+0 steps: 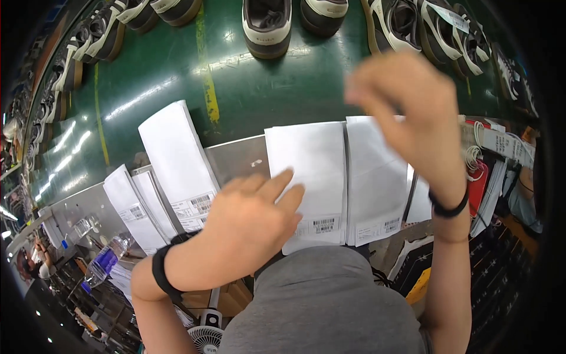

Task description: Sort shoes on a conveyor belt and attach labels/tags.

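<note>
My left hand [253, 215], a black band at its wrist, hovers over or rests on the left edge of a stack of white sheets or flat packets [309, 159] with a barcode label. Its fingers are apart and nothing shows in them; contact is unclear. Raised above a second white stack [377, 183] is my right hand [413, 109], smeared by motion, its fingers bent toward the thumb. No held thing can be made out there. A longer white stack [177, 156] lies left of my left hand, beside narrower white stacks [132, 203].
A green surface with yellow lines [206, 88] runs beyond the metal ledge [239, 156]. Dark shoes with white trim [268, 29] stand along its far side. At right lie a red item [476, 171] and coiled white cable [473, 156]. Plastic bottles [106, 259] and a small fan [206, 339] are lower left.
</note>
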{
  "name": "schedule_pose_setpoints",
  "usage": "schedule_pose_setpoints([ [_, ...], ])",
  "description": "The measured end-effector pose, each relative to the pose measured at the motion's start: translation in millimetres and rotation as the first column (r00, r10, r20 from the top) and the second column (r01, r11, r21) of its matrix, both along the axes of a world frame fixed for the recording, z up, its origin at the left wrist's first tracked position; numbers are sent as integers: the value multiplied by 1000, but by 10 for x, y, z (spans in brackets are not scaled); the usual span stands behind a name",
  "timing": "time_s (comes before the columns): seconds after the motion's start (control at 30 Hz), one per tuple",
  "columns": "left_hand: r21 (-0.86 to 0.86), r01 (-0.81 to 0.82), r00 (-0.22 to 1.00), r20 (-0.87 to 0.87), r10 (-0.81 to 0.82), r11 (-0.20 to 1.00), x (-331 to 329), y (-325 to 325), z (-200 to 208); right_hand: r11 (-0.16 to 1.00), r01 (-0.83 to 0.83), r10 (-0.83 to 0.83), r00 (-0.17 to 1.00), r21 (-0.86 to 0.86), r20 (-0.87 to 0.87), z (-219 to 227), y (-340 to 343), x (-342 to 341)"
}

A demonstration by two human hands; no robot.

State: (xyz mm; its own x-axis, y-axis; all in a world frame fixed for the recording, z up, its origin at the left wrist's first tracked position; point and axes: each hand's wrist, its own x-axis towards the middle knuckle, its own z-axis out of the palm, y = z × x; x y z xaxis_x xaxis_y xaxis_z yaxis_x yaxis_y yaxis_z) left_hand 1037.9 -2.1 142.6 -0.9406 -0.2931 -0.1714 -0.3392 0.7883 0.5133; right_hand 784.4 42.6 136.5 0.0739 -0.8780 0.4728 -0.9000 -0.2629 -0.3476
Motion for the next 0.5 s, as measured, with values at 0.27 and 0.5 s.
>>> schedule_pose_setpoints([
  [0.27, -35, -182, 979, -103, 178, 983, 237, 803, -537, 873, 93, -194, 967, 479, 164, -544, 1687, 903],
  [0.5, -210, 22, 993, -112, -47, 977, 121, 1027, -945, 927, 165, -207, 974, 338, 91, -829, 1846, 1011],
])
